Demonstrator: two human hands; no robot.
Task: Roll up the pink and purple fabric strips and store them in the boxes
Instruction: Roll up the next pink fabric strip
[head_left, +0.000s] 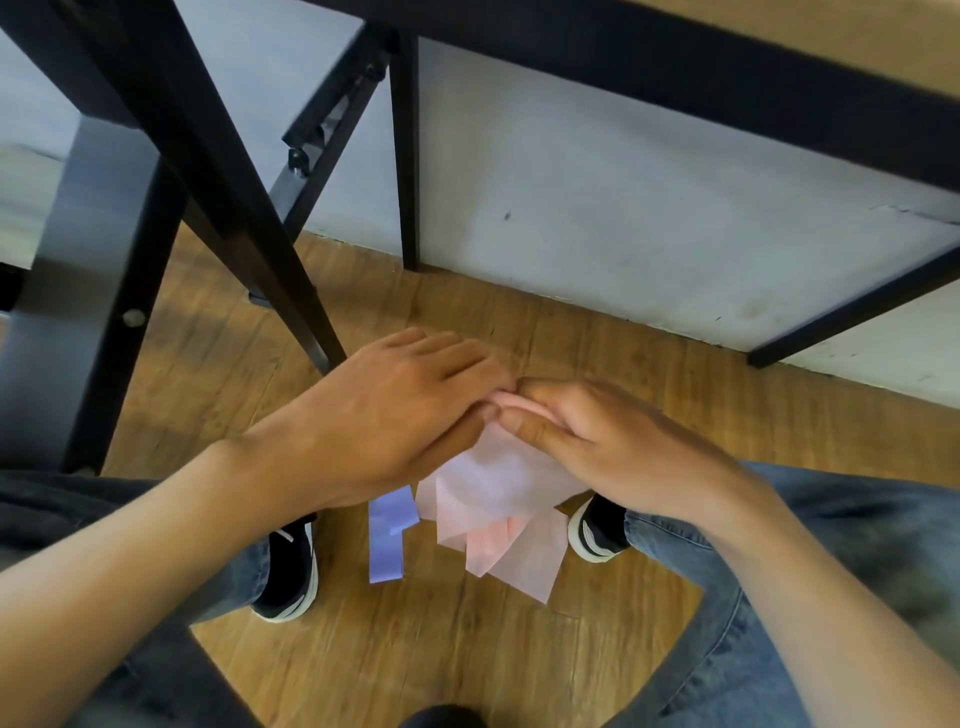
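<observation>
Several pink fabric strips (498, 514) lie in an overlapping pile on the wooden floor between my feet. Their far end is rolled into a small pink tube (511, 401). My left hand (395, 415) and my right hand (597, 436) meet over that tube, and the fingertips and thumbs of both pinch it. A purple strip (387, 535) lies flat to the left of the pink pile, partly under my left wrist. No box is in view.
Black table legs (291, 291) slant down just beyond my left hand, and another black leg (408, 156) stands against the white wall (623, 234). A table edge (675, 67) overhangs above. My black shoes (291, 566) and jeans flank the strips.
</observation>
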